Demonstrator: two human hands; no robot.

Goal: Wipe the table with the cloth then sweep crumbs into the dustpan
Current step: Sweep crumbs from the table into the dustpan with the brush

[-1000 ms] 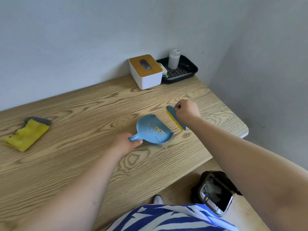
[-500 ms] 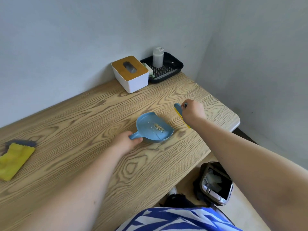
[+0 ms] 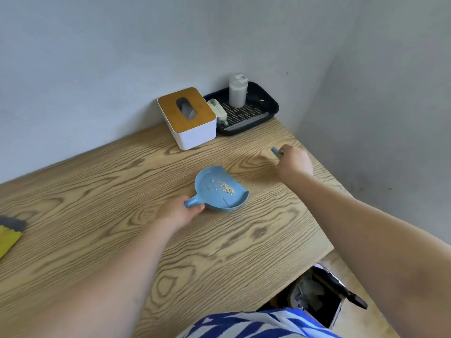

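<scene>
A blue dustpan (image 3: 214, 189) lies flat on the wooden table (image 3: 219, 252) with a small heap of crumbs (image 3: 227, 188) inside it. My left hand (image 3: 179, 212) grips its short handle. My right hand (image 3: 294, 163) holds a small blue brush (image 3: 276, 151) low over the table, to the right of the pan and apart from it; only the brush's tip shows past my fingers. The yellow cloth (image 3: 6, 240) with a grey edge lies at the far left, cut off by the frame.
A white tissue box with a wooden lid (image 3: 188, 118) and a black tray (image 3: 263, 113) holding a white bottle (image 3: 238, 90) stand against the back wall. The table's right edge is close to the side wall. A bin (image 3: 317, 296) stands on the floor below.
My right hand has carried the brush away from the dustpan, further right and back. My left hand keeps hold of the pan's handle. The view has shifted right.
</scene>
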